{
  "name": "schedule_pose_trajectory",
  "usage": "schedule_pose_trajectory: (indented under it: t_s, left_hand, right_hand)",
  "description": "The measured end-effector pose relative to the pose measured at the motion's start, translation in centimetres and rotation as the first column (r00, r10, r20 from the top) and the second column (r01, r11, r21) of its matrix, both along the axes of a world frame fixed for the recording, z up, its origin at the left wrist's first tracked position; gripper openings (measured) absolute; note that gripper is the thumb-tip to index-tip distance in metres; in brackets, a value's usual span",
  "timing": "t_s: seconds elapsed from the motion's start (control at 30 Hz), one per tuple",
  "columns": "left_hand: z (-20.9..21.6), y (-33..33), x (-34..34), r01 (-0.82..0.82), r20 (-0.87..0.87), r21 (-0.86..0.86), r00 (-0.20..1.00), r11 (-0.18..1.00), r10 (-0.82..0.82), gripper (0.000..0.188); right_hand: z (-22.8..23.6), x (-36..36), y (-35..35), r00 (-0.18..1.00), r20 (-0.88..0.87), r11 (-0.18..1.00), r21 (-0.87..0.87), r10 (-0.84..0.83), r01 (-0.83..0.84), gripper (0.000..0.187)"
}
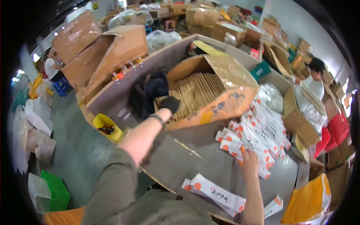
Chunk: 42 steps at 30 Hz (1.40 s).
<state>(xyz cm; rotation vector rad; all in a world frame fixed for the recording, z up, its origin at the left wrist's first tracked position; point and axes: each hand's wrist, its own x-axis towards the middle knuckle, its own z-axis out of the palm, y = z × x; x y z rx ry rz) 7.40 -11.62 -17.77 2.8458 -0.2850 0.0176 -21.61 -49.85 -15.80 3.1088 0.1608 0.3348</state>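
Left hand [170, 104], black-gloved, grip closing on brown sleeves [195, 92] packed in the open carton [225, 101] mid-worktop [180, 161]; pinch few, lift straight. Right hand [249, 161] lies flat, holding nothing, on white packets [258, 131] by the right edge.

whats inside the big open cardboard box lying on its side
The big open cardboard box holds a tight row of thin tan cardboard pieces standing on edge. The left hand, in a black glove, covers the nearest ones; the box's depths are hidden.
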Motion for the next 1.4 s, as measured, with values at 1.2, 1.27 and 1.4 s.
schedule_pose_trajectory:
  t_s: [1.2, 1.27, 1.4]
  left_hand:
    - [-9.1, -4.2, -29.0, -0.102, -0.095, -0.994, 0.988, -0.048, -0.124, 0.035]
    - [-7.5, -2.8, -28.3, 0.027, -0.054, -0.923, 0.979, 0.384, -0.199, 0.036]
    - [-5.7, -2.0, -28.4, 0.190, -0.009, -0.688, 0.963, 0.701, -0.270, 0.040]
  right_hand:
    - [1.2, -2.3, 25.3, 0.953, 0.234, -0.265, 0.947, 0.194, -0.179, 0.085]
    - [1.0, -2.5, 25.2, 0.959, 0.247, -0.287, 0.937, 0.140, -0.200, 0.072]
    - [0.8, -2.0, 23.6, 0.936, 0.132, -0.319, 0.948, 0.327, -0.022, 0.057]
